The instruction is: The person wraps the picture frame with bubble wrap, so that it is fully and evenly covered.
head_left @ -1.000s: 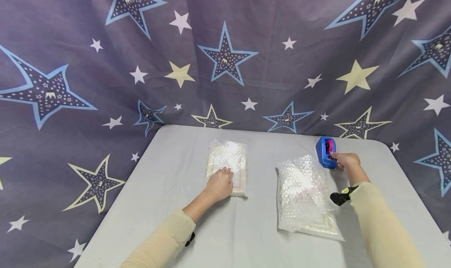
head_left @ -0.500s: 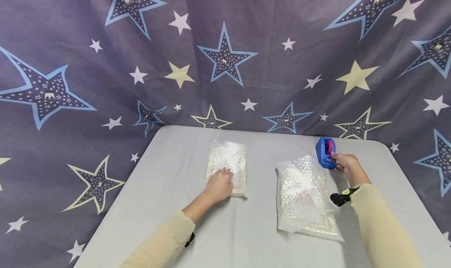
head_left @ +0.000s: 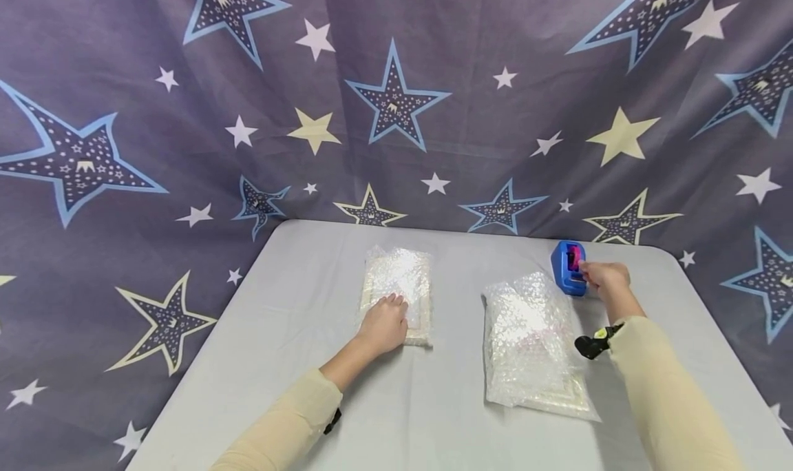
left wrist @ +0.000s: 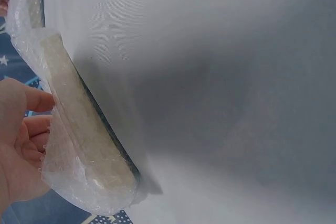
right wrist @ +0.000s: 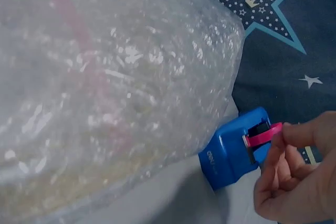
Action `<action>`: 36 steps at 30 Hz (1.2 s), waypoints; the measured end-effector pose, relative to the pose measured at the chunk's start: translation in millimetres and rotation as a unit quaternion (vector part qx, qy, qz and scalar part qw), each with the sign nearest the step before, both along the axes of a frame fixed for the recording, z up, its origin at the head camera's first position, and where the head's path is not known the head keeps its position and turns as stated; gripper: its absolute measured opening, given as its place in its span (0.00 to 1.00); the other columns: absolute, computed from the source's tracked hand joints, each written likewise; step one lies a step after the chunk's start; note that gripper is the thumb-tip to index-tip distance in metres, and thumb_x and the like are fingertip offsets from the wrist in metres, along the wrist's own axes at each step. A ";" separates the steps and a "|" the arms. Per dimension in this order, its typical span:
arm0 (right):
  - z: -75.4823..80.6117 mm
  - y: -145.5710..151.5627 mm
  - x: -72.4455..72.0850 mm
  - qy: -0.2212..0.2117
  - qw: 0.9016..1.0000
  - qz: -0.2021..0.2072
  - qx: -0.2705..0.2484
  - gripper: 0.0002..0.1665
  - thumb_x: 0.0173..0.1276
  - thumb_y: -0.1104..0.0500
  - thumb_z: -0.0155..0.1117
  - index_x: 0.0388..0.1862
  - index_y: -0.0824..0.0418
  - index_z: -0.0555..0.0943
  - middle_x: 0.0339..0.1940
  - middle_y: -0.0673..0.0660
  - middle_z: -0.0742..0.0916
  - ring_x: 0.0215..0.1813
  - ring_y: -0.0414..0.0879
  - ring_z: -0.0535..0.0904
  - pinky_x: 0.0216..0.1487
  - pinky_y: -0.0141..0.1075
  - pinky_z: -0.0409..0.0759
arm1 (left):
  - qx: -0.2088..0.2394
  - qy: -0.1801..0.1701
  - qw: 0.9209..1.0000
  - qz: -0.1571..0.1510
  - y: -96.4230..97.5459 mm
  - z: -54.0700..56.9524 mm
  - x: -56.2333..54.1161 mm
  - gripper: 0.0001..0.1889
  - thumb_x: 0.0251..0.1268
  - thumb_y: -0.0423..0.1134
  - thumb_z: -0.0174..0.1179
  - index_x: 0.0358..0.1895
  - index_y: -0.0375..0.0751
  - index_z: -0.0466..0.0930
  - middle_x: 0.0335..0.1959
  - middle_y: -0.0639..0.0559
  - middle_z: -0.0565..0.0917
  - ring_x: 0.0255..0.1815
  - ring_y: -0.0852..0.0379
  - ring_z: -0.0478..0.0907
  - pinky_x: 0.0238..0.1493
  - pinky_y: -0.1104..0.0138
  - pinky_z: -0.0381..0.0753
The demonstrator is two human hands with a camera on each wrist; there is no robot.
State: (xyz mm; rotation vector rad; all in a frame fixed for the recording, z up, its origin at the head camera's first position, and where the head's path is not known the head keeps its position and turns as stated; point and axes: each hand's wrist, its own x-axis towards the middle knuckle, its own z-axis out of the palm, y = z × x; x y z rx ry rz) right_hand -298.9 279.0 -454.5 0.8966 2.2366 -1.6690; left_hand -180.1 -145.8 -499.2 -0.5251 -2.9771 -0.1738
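Note:
My left hand (head_left: 385,323) rests on a flat, frame-like piece in bubble wrap (head_left: 399,268), left of the table's middle. In the left wrist view the fingers lie against the wrap on the upper face of that wrapped piece (left wrist: 86,119). Over at the back right, my right hand (head_left: 608,278) is at a blue tape dispenser (head_left: 560,271). Thumb and forefinger pinch the end of the pink tape (right wrist: 265,136), which runs back to the dispenser's slot in the right wrist view.
A larger bubble-wrapped package (head_left: 526,347) lies between the hands, close to the dispenser. A pink tape strip (right wrist: 86,51) shows on its wrap. Behind the white table (head_left: 458,285) hangs a dark curtain (head_left: 471,140) with stars.
My right hand has risen slightly at the dispenser, its fingertips higher by the tape. The left hand has stayed on the wrapped piece. The head view has shifted a little.

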 end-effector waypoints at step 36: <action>-25.6 1.6 40.0 0.155 0.907 -0.054 -0.389 0.23 0.72 0.64 0.44 0.17 0.59 0.76 0.14 0.48 0.78 0.20 0.37 0.72 0.34 0.36 0.84 | 0.021 0.000 1.000 0.005 -1.1 -1.7 1.4 0.18 0.63 0.35 0.55 0.54 0.31 0.80 0.58 0.38 0.81 0.65 0.42 0.76 0.68 0.53 0.74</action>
